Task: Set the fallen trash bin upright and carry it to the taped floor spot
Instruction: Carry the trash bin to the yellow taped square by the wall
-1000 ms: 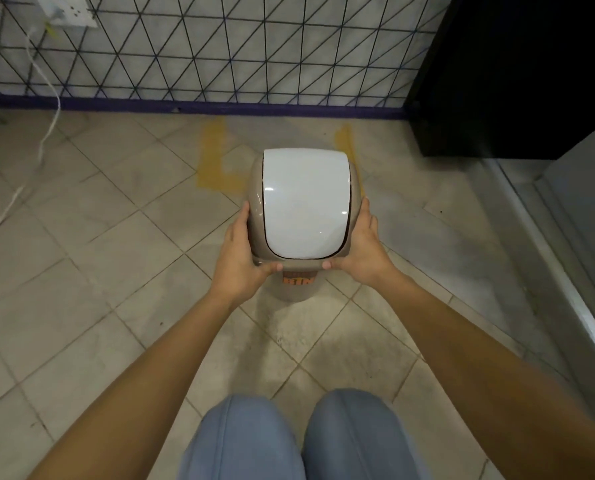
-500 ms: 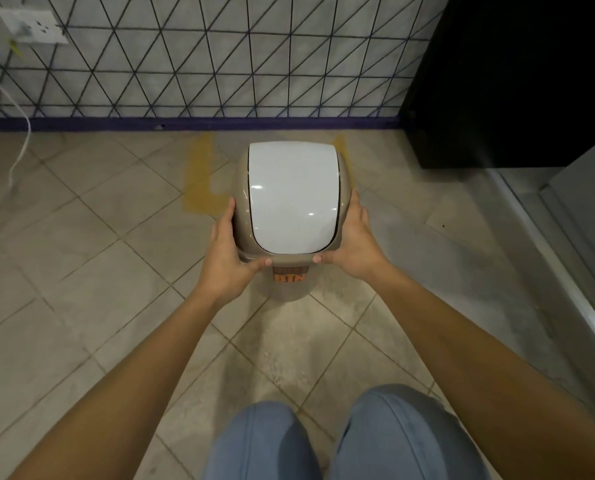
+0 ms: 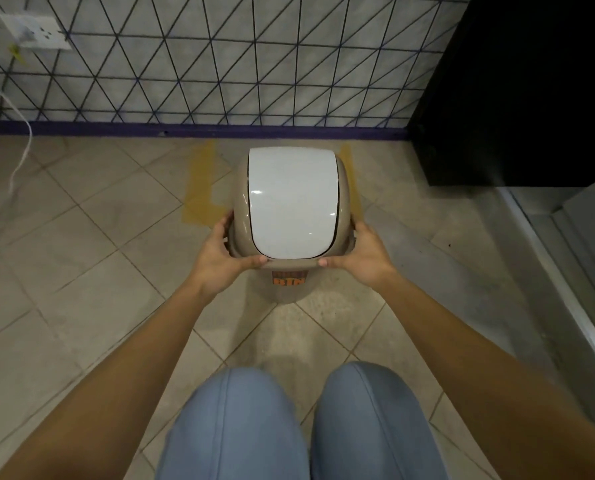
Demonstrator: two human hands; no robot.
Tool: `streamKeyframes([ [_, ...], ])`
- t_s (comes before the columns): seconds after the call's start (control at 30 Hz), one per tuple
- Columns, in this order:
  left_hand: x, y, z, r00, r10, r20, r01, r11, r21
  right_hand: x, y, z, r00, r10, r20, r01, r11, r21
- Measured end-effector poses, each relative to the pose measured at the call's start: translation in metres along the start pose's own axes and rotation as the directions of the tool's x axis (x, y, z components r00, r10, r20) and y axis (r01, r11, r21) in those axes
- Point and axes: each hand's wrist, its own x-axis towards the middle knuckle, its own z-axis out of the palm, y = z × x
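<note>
Beige tiled floor [image 3: 81, 271] below triangle-patterned wall [image 3: 219, 64]. Upright trash bin [image 3: 290, 202] between yellow tape marks [image 3: 200, 188]. Left hand [image 3: 216, 258] and right hand [image 3: 365, 254] clamped on bin's lid rim, arms outstretched.

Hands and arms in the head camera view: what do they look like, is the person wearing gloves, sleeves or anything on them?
Both are bare. The left hand and right hand have no gloves, and no rings, watch or bracelet show on the fingers or wrists. The forearms are uncovered as far as the picture's lower edge, so no sleeve is visible. The only clothing in view is light blue trousers over the knees.
</note>
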Motion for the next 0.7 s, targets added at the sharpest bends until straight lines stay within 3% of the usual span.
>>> streamKeyframes([
  [0.47, 0.047, -0.002, -0.026, 0.999, -0.039, -0.021, 0.039, 0.999, -0.003, 0.042, -0.024, 0.013, 0.997, 0.082, 0.009, -0.082, 0.986, 0.146],
  [0.7, 0.063, 0.002, -0.030, 0.998, -0.060, -0.027, 0.060, 0.998, 0.007, 0.065, -0.037, 0.009, 0.991, 0.129, 0.046, -0.132, 0.989, 0.064],
])
